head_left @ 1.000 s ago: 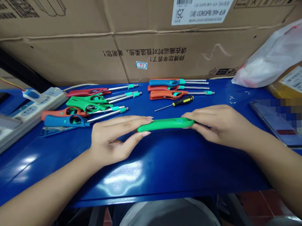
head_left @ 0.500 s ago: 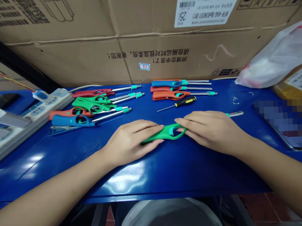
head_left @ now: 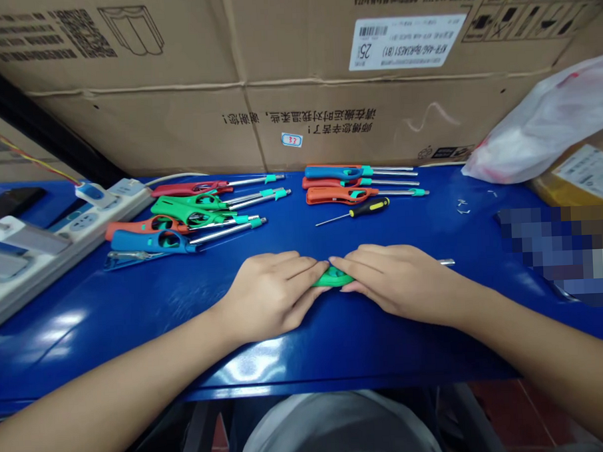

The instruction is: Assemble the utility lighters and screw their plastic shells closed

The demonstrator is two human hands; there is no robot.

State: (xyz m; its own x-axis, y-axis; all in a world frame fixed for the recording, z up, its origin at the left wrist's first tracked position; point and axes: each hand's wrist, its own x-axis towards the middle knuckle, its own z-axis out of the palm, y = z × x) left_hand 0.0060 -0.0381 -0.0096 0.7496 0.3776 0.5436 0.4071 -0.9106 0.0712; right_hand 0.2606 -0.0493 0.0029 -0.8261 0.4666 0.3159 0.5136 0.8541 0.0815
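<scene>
A green long-neck lighter [head_left: 334,278] lies lengthwise between my two hands, just above or on the blue table. My left hand [head_left: 277,294] is closed around its handle end. My right hand [head_left: 393,275] grips it farther along, past the trigger opening, and the metal tip shows beyond that hand. Most of the lighter is hidden under my fingers. Behind my hands lies a black and yellow screwdriver [head_left: 370,207]. Finished-looking lighters in orange [head_left: 325,195] and blue [head_left: 329,172] lie beyond it, side by side.
At the left, several lighters, among them a blue one [head_left: 147,241] and a red one [head_left: 190,189], lie beside a white power strip [head_left: 77,239]. A cardboard box [head_left: 177,131] walls off the back. A plastic bag [head_left: 537,129] sits at the right.
My right hand has moved left along the lighter, closer to my left hand, covering more of it. The lighter appears lower and turned more edge-on.
</scene>
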